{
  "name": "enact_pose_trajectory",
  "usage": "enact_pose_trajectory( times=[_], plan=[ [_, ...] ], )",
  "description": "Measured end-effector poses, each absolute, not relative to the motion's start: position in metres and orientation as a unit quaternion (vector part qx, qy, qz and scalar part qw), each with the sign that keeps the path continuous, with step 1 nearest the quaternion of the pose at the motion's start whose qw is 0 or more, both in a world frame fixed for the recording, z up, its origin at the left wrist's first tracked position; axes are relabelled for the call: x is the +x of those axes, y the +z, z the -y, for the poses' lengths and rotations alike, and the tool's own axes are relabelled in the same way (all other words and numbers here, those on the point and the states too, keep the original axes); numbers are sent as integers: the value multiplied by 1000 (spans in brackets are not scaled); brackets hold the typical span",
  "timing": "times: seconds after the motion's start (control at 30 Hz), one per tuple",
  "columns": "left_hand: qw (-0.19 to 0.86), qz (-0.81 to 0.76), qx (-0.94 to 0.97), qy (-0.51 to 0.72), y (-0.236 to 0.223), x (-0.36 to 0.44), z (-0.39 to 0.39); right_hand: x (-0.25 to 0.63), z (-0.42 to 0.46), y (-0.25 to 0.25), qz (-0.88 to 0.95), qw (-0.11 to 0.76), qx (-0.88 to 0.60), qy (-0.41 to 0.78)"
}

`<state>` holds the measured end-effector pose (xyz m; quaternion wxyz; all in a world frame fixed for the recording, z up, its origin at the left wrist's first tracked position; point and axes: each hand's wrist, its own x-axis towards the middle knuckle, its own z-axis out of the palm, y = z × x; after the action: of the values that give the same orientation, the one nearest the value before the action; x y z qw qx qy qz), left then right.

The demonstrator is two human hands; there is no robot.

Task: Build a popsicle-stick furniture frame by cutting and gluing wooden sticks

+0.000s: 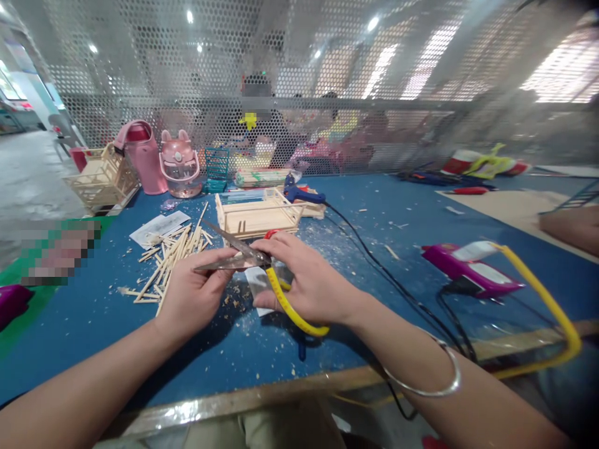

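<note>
A blue worktable [397, 206] filled the view, dusted with wood chips and backed at its far edge by a perforated metal screen [327, 75], which fenced this bench off from people seated beyond. Far left stood a finished stick basket [100, 181], a pink jug [140, 156] and a pink lidded cup [179, 165], parked out of the way of the cutting. Toward the middle far side sat a half-built stick frame [257, 215], close enough to be reached, with a blue glue gun [302, 194] just behind it, its black cord trailing toward the near right. A purple tool [470, 268] lay on the right. A loose heap of thin wooden sticks [171, 259] lay just left of the hands, handy as stock.

The right hand [311, 280] was closed around the yellow handles of the scissors [243, 255], the blades parted and pointing left. The left hand [191, 293] met the blades from the other side, fingertips pinched near them as if steadying a small piece; what it pinched could not be made out. Both hands hovered over the near middle, where shavings had gathered.
</note>
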<state>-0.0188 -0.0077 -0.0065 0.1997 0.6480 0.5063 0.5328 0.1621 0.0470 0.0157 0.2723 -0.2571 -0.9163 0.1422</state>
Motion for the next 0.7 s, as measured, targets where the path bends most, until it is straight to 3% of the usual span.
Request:
enact_pose_trajectory(
  times=[0.7],
  plan=[
    [99, -461, 702, 533, -11, -22, 7, 162, -45, 18, 921, 268, -246, 142]
  ],
)
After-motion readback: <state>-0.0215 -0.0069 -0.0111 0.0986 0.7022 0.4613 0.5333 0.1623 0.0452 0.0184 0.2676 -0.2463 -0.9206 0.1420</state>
